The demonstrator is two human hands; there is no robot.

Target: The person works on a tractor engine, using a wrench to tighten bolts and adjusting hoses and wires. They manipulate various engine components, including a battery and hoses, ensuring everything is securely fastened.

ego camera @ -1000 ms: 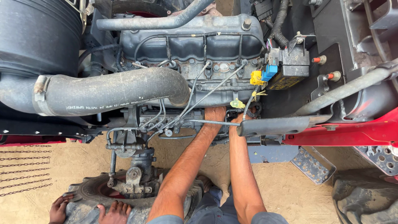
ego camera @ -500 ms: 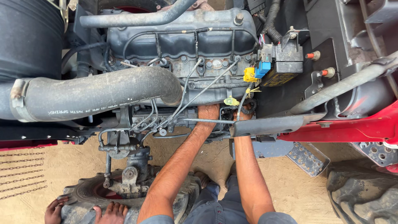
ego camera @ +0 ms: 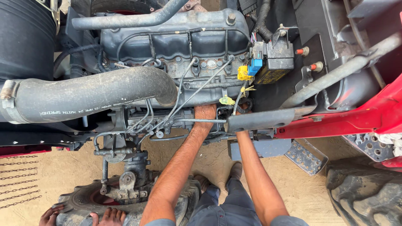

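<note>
I look down on a dusty grey tractor engine [ego camera: 176, 46]. My left hand [ego camera: 205, 112] reaches in under the engine's lower edge, just behind a thin metal rod [ego camera: 197, 121]; its fingers are hidden beneath the block. My right hand [ego camera: 239, 112] goes in beside it, next to a yellow tag [ego camera: 227, 101] and a loop of black wire. A flat grey bar [ego camera: 268, 119] covers most of this hand. What either hand touches is out of sight.
A thick grey hose [ego camera: 92, 94] crosses left of my arms. A black relay box [ego camera: 274, 62] with blue and yellow plugs sits right of the engine, above a red frame [ego camera: 368, 115]. Another person's hands [ego camera: 109, 216] rest on the front tyre [ego camera: 79, 201]. A large tyre [ego camera: 364, 196] stands at right.
The view has shifted slightly over the engine. Both my arms stay reached in at the same spot under the block.
</note>
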